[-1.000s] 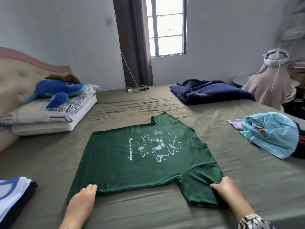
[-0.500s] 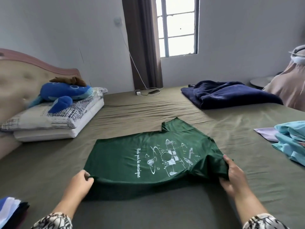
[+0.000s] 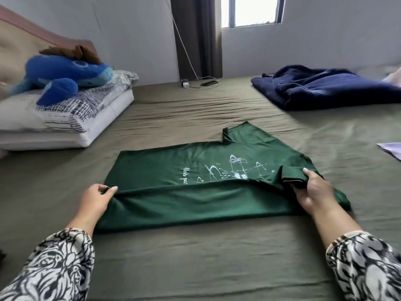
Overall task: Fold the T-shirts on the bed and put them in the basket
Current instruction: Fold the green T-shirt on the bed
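A: What is being shown in the head view?

B: A green T-shirt [image 3: 165,168] is being held on the olive bed sheet [image 3: 195,257], its near long edge folded over the white print. The hem corner is being pinched by the left hand [image 3: 95,199]; a bunched sleeve is being gripped by the curled fingers of the right hand [image 3: 314,192].

A: What is lying around it?

B: A blue plush toy [image 3: 65,77] is being propped on stacked pillows [image 3: 65,124] at the left. A navy blanket [image 3: 325,88] is lying far right, a lilac cloth [image 3: 392,148] at the right edge, and a charger with cable [image 3: 188,83] under the curtain [image 3: 197,35]. Nothing is being blocked.

A: Any writing?

B: Script lettering is being half covered by the fold; it cannot be read.
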